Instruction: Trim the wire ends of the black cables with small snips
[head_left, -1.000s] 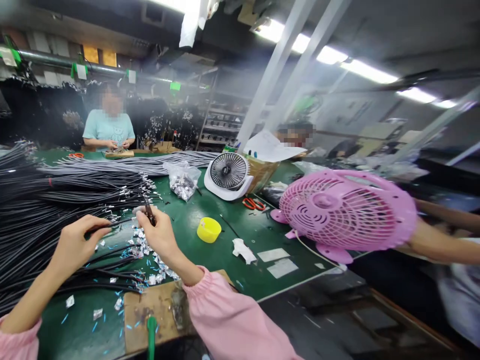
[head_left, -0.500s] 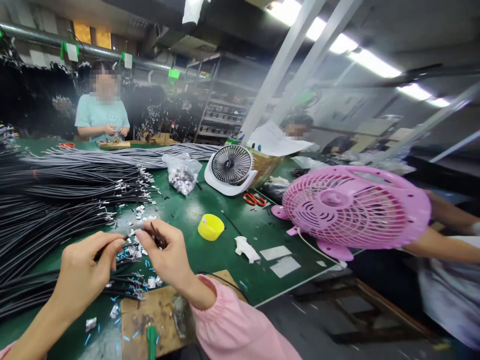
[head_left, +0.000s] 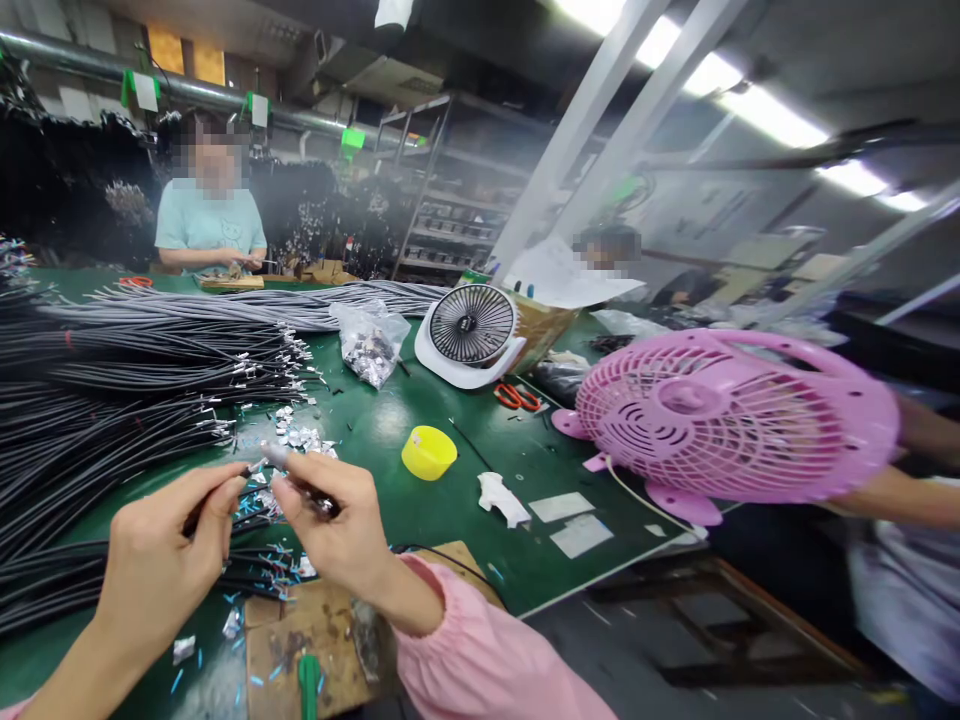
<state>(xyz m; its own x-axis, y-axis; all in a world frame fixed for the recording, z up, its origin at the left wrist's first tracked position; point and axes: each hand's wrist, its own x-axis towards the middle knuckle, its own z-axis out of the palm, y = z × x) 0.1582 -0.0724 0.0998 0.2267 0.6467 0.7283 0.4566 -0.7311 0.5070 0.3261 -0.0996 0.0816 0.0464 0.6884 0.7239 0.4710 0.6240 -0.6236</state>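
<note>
My left hand (head_left: 169, 545) pinches the end of a black cable (head_left: 247, 471) between thumb and forefinger. Just right of it, my right hand (head_left: 337, 515) is closed, thumb near its grey-tipped forefinger, around a dark tool that is mostly hidden in the palm. The fingertips of both hands are close together with the cable tip between them. Below lie scraps of foil (head_left: 300, 432) and small blue bits. Bundles of black cables (head_left: 112, 430) with stripped ends spread over the left of the green table (head_left: 390, 430).
A yellow cup (head_left: 428, 453), white fan (head_left: 471, 330), orange scissors (head_left: 517, 397) and pink fan (head_left: 735, 415) stand or lie ahead and right. A wooden board (head_left: 300, 630) with a green handle (head_left: 308, 680) is nearest me. A person (head_left: 214, 225) sits across the table.
My right hand's forefinger has straightened and its thumb has drawn slightly off the cable tip. The whole view has shifted a little, moving the fans rightward.
</note>
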